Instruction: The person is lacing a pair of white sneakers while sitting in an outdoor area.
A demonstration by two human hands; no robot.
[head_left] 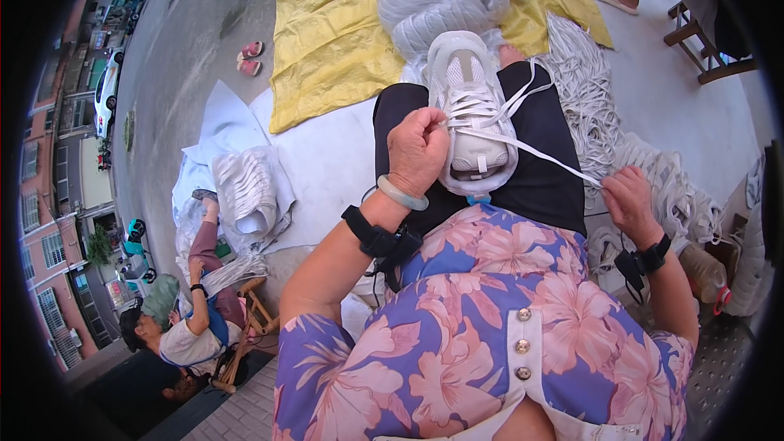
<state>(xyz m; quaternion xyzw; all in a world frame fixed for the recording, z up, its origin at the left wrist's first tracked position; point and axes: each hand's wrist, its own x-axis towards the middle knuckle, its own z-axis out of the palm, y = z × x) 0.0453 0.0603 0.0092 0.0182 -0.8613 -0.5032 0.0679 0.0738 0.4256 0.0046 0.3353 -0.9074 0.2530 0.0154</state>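
Note:
On my lap lies a white and beige shoe upper (474,114), its tongue and mesh toward the far end. A white shoelace (535,153) is threaded across its eyelets. My right hand (629,200) pinches one lace end, drawn taut out to the right. At the upper's left edge, my left hand (418,147) is closed with thumb and fingers together by the eyelets; what they pinch is mostly hidden. Another loop of lace rises loosely from the upper's right side.
A heap of white laces (584,86) lies to the right, with more shoe uppers (665,184) nearer. Plastic-wrapped uppers (441,4) rest on a yellow sheet (327,41). Another seated person (192,331) is at left beside stacked uppers (245,192). A wooden stool (694,41) stands far right.

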